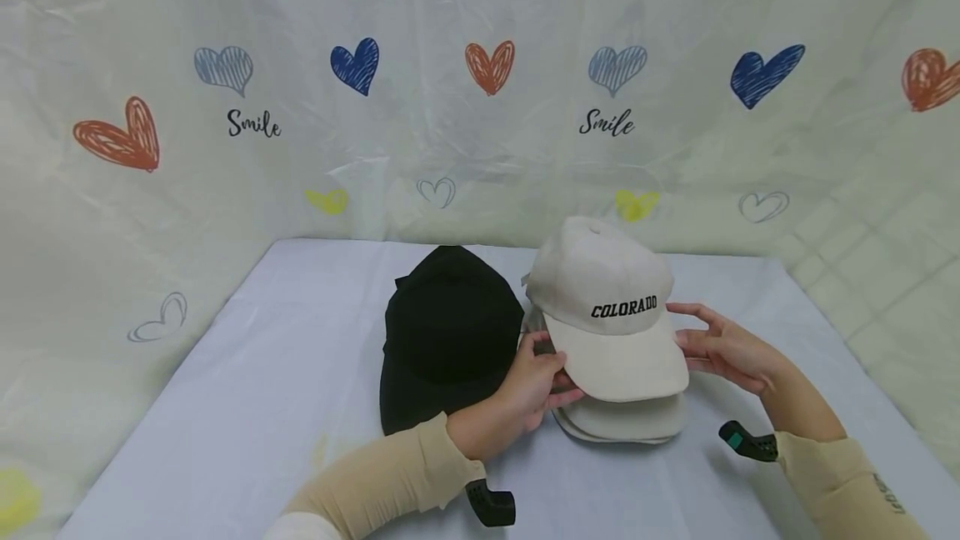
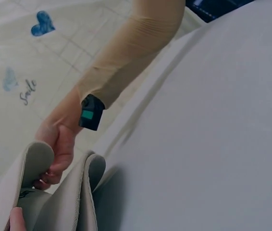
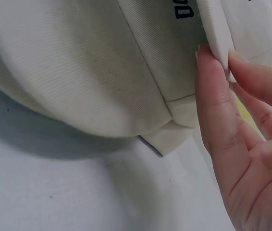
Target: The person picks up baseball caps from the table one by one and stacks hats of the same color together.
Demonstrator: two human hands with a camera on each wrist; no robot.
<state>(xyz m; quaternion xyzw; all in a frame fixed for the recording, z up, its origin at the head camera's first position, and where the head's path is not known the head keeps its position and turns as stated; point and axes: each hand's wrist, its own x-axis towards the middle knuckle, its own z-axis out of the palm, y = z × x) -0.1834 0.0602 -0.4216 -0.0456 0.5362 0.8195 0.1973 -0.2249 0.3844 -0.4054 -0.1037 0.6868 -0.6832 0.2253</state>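
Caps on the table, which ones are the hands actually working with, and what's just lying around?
In hand:
Colorado cap, its brim held on both sides by the left hand and right hand
beige caps stacked beneath it

Lying about:
black cap, on the table beside the stack, touched by neither hand
heart-printed backdrop

Lower caps [image 1: 622,423] mostly hidden under top cap [image 1: 603,298]; count unclear.
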